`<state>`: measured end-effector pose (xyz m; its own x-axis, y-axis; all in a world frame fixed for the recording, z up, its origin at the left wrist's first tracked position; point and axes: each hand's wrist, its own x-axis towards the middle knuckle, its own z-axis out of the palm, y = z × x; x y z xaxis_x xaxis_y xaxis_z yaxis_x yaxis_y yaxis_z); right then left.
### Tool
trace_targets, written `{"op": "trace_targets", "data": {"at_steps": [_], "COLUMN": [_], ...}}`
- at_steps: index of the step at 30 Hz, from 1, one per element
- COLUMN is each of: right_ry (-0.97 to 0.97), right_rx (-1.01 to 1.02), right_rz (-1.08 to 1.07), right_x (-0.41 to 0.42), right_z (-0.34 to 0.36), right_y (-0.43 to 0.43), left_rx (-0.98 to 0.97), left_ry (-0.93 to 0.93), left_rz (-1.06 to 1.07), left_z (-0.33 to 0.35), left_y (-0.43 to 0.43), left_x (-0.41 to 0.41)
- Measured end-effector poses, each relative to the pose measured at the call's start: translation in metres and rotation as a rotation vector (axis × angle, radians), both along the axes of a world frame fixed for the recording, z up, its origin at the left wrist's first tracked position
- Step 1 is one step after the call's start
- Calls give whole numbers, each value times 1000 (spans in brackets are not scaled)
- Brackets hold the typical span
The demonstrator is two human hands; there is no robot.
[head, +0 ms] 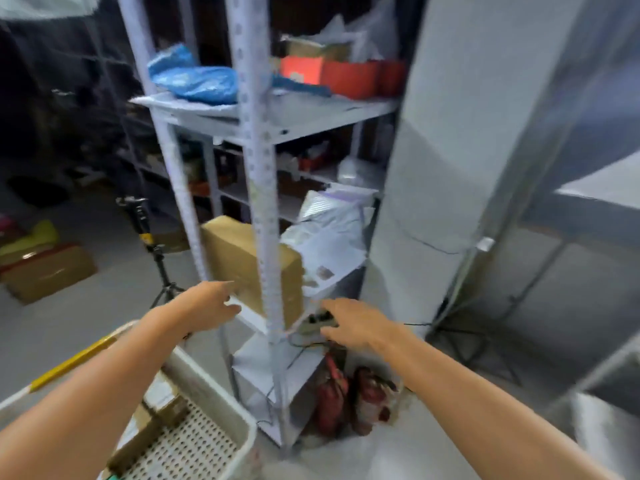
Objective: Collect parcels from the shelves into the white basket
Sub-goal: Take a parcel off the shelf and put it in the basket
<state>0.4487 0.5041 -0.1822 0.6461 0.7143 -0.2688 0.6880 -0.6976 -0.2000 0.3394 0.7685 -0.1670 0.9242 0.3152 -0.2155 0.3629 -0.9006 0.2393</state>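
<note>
Now | left hand (209, 304) fingers apart, just beside brown parcel (247, 263) | right hand (351, 323) fingers apart, near it

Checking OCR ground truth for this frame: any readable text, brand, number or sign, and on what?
Nothing legible: the whole frame is motion-blurred.
Grey plastic mailer bag: white label with dark patch, too blurred.
Red cardboard box: pale mark on its front, too blurred.
Brown cardboard box in the white perforated plastic basket: pale label, too blurred.
</note>
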Motion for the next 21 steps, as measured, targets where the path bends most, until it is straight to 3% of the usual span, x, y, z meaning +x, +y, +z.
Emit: {"op": "trace_targets", "data": {"at_steps": [11, 21], "right_ry": [-144, -208], "right_rx": [39, 31], "right_rz": [-609, -1132], "right_x": [43, -9], "right_z": [75, 115], "right_y": [-280, -393], "left_rx": [-34, -8], "left_ry": [-117, -202], "left_rz": [-543, -1027], "left_z": [78, 100], "left_y": [-260, -428], "left_x": [166, 246]}}
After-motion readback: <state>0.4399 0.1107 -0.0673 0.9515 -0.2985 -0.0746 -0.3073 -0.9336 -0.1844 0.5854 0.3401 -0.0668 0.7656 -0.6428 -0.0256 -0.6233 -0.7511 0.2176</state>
